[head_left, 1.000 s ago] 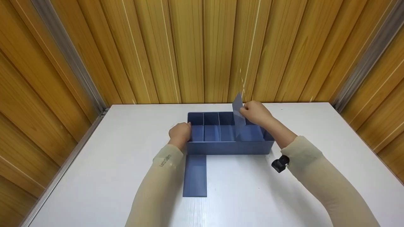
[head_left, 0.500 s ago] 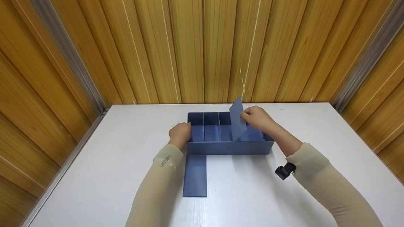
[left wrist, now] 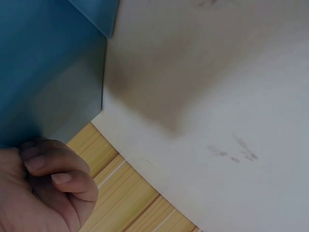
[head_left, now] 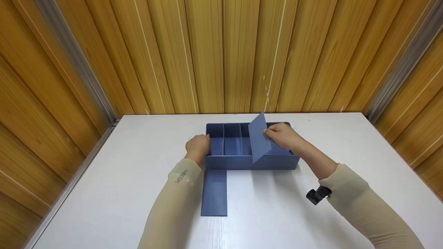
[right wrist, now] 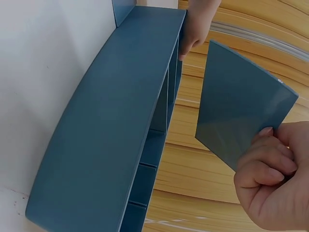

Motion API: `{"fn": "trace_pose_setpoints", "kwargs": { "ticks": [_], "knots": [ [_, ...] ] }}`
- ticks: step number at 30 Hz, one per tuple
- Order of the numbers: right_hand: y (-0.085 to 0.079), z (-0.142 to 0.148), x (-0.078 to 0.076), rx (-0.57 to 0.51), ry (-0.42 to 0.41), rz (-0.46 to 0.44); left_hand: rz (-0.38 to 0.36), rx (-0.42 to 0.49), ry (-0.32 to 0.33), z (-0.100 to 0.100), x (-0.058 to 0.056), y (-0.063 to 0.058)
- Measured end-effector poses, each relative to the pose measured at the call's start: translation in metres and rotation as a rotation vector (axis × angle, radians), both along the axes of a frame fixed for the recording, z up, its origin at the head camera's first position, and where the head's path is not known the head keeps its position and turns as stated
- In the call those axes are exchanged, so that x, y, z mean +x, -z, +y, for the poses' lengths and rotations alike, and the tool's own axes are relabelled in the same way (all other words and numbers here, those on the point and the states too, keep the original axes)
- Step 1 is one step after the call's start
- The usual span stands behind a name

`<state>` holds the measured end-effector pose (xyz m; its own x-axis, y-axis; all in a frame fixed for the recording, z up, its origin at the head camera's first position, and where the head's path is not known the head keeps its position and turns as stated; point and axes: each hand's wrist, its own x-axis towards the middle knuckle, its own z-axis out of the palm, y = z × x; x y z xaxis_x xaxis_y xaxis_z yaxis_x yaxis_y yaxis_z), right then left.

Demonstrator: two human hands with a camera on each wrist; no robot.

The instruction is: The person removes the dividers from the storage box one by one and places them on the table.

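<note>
A blue-grey box (head_left: 228, 162) split into several compartments stands on the white table. My left hand (head_left: 197, 147) grips its left end wall, with the thumb over the rim. In the left wrist view the fingers of the left hand (left wrist: 53, 188) are curled against the box's side (left wrist: 72, 96). Above the box's right half, my right hand (head_left: 283, 135) pinches a thin flat divider panel (head_left: 259, 136) by its right edge. The right wrist view shows this divider panel (right wrist: 241, 96) raised clear of the box (right wrist: 106, 116), between the thumb and curled fingers of the right hand (right wrist: 270, 179).
A second flat blue-grey panel (head_left: 214, 193) lies on the white table (head_left: 138, 173), in front of the box's left end. Wood-patterned walls (head_left: 238, 55) enclose the back and both sides. A black clip-like device (head_left: 318, 195) sits at the right sleeve's cuff.
My right hand has drawn the divider panel toward me and slightly down in view, from inside the box's compartments to in front of its near rim. The left hand has stayed put.
</note>
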<state>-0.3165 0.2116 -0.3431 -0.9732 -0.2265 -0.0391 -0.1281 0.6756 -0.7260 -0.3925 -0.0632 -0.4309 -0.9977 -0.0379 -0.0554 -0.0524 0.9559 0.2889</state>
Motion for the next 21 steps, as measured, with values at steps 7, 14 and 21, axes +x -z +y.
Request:
{"fn": "trace_pose_setpoints", "kwargs": {
  "ticks": [7, 14, 21],
  "knots": [
    [0.006, 0.0, 0.013, -0.042, -0.037, -0.032, -0.003, 0.006, -0.023, 0.001, -0.001, 0.001],
    [0.017, 0.001, 0.022, -0.034, -0.051, -0.025, -0.005, 0.034, -0.019, 0.002, 0.001, -0.001],
    [0.023, 0.001, 0.036, -0.056, -0.058, -0.062, 0.01, 0.028, 0.003, 0.003, 0.001, -0.001]
  ]
}}
